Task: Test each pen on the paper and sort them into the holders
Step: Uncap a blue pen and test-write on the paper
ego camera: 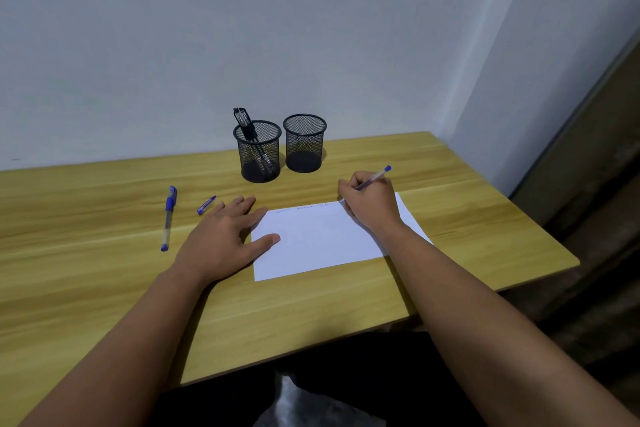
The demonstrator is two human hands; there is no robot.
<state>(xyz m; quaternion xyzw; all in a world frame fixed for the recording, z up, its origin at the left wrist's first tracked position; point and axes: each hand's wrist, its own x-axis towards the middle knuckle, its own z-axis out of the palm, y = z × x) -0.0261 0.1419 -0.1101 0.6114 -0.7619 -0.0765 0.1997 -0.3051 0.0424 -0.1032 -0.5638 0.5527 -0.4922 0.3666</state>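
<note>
A white sheet of paper (318, 243) lies on the wooden desk (104, 288), with faint scribbles along its far edge. My right hand (372, 203) grips a blue pen (375, 177), tip down at the paper's far right part. My left hand (225, 236) lies flat and spread on the paper's left edge, holding nothing. Left of it a capped blue pen (168, 217) lies on the desk, and a loose blue cap (206, 205) lies by my fingertips. Two black mesh holders stand at the back: the left holder (258, 152) has black pens in it, the right holder (304, 144) looks empty.
A pale wall rises right behind the holders. The desk's right edge (540, 225) drops to a dark floor, and its front edge runs close to my dark-clothed lap (346, 385).
</note>
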